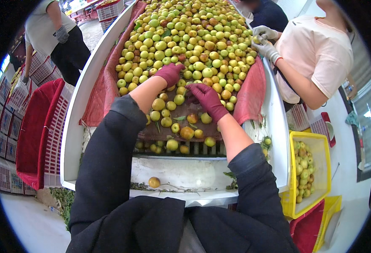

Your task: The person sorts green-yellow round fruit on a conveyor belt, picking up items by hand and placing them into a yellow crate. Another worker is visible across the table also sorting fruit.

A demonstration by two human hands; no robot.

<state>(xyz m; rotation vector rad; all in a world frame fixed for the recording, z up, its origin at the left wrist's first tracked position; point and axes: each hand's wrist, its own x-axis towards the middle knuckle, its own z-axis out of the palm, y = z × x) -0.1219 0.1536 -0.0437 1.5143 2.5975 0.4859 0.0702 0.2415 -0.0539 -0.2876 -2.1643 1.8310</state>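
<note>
A broad heap of green and brown-tinged jujubes (185, 41) fills a white metal sorting table. My left hand (170, 75), in a maroon glove, reaches over the near part of the heap with its fingers among the fruit. To its right and slightly nearer to me, my right hand (207, 100), gloved alike, points inward with bent fingers just above the jujubes. Whether either hand grips a fruit is hidden. Loose jujubes and a few leaves (180, 118) lie on a dark brown cloth (153, 134) below my hands.
Red mesh cloth (251, 91) lines the table's sides. A single jujube (154, 182) rests on the white front ledge (179, 169). A yellow crate (326, 170) with jujubes stands at right, a red-lined crate (35, 136) at left. A gloved co-worker (315, 53) handles fruit at right; others stand nearby.
</note>
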